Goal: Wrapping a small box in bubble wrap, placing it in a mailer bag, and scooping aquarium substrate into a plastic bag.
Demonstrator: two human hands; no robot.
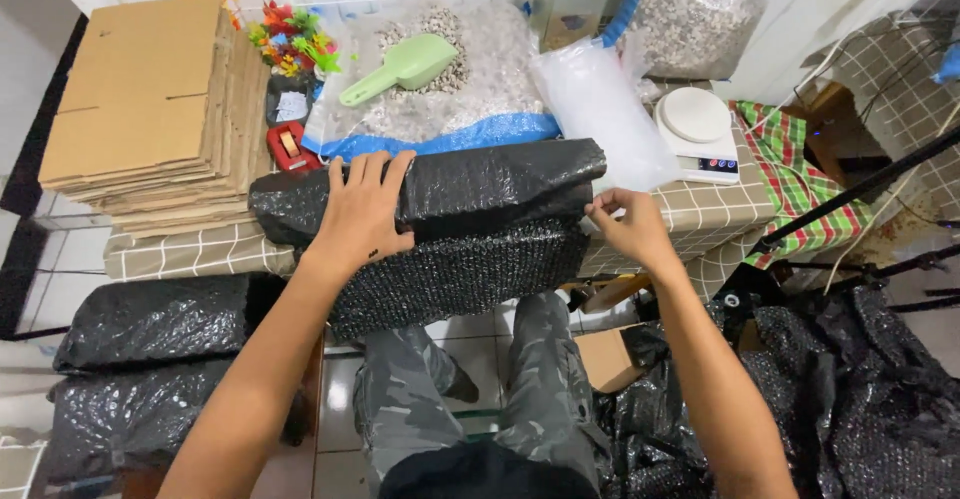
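Observation:
A long bundle wrapped in black bubble wrap (480, 189) lies across the front edge of the checked table (190, 251), with a loose flap of the wrap hanging down over the edge. My left hand (365, 214) presses flat on top of the bundle's left part, fingers spread. My right hand (625, 224) pinches the wrap at the bundle's right end, near the table edge.
A stack of flat cardboard boxes (150, 109) sits at left, with a red tape dispenser (288, 146) beside it. Behind are a bag of gravel with a green scoop (400, 69), clear bags (600, 109) and a white scale (698, 131). Black wrapped bundles (150, 324) lie at lower left, loose black wrap (840, 399) at right.

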